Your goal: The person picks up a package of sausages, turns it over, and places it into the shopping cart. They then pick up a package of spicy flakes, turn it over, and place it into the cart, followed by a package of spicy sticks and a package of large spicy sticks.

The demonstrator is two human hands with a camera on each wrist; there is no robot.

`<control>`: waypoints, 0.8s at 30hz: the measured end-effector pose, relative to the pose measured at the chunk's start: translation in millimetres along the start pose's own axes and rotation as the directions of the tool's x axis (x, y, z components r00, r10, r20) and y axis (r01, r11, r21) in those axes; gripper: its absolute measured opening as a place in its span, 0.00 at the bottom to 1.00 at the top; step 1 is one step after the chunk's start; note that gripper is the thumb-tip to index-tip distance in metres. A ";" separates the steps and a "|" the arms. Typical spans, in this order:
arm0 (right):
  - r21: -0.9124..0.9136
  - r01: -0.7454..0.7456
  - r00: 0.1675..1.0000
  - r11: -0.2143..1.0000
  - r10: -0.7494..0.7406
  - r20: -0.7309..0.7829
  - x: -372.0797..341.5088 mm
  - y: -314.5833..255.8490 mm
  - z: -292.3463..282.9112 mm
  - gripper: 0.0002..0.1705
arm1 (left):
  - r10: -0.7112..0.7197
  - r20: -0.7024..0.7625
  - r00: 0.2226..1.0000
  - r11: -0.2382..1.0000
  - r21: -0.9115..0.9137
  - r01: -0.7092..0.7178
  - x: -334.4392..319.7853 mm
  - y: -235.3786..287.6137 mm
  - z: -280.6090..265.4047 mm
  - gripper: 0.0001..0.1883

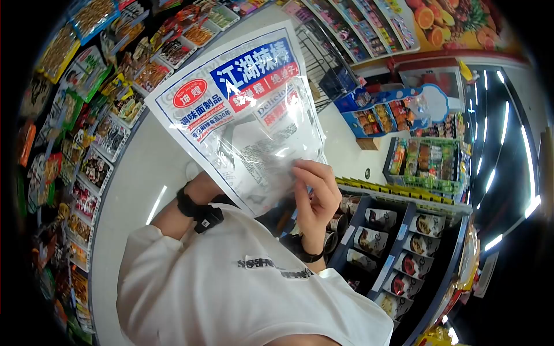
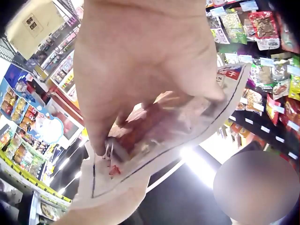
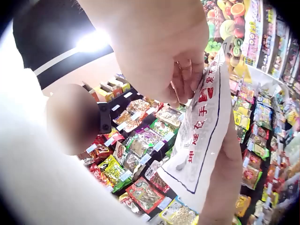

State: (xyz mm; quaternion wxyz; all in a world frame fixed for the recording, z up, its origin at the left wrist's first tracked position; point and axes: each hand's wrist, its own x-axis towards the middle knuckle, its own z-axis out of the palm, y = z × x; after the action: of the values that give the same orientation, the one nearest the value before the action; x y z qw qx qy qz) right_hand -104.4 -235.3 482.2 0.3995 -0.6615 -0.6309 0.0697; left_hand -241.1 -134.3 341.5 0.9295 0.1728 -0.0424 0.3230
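A white plastic snack package (image 1: 259, 130) with blue and red printing and a clear window is held up before the chest, tilted. Seen from close by, the package (image 2: 187, 133) shows reddish-brown contents. My left hand (image 2: 145, 61) grips it with curled fingers; in the head view the package hides most of that hand. On its lower right edge, my right hand (image 1: 317, 196) pinches the film between thumb and fingers. The right wrist view shows the right hand (image 3: 159, 51) with bent fingers against the package (image 3: 204, 136), which hides their tips.
Shelves of bagged snacks (image 1: 109, 138) curve along the left. On the right stand a blue display box (image 1: 386, 118), a green basket (image 1: 427, 164) and a dark rack of pouches (image 1: 372, 242). A black wire rack (image 1: 317, 52) is behind the package.
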 end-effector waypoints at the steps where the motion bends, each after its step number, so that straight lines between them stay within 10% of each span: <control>1: -0.004 0.016 0.999 1.000 -0.016 0.029 2.9 -1.1 1.6 0.15 | 0.017 -0.012 1.000 1.000 0.014 -0.017 -1.2 2.0 -0.3 0.30; 4: 0.000 0.076 0.993 0.997 -0.075 0.091 10.0 -1.5 3.9 0.16 | 0.068 -0.081 0.994 0.995 0.072 -0.062 -4.9 4.1 2.0 0.29; 8: 0.052 0.153 0.981 0.987 -0.158 0.116 18.0 7.3 11.9 0.18 | 0.091 0.193 0.977 0.986 -0.158 -0.060 -0.6 -4.9 -19.4 0.29; 19: 0.322 0.244 0.927 0.915 -0.318 0.199 51.6 42.5 4.5 0.17 | 0.243 0.006 0.970 0.964 0.109 -0.242 11.7 -11.4 -0.3 0.32; 24: 0.398 0.267 0.901 0.878 -0.373 0.220 58.4 66.6 -0.9 0.18 | 0.186 -0.019 0.982 0.980 -0.061 -0.187 28.8 -25.6 -2.3 0.33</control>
State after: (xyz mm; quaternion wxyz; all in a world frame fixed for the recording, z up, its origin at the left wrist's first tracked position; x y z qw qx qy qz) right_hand -40.7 -176.1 465.8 0.4222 -0.4452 -0.7607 0.2119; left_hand -202.8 -135.4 337.2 0.9003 0.1368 -0.0623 0.4084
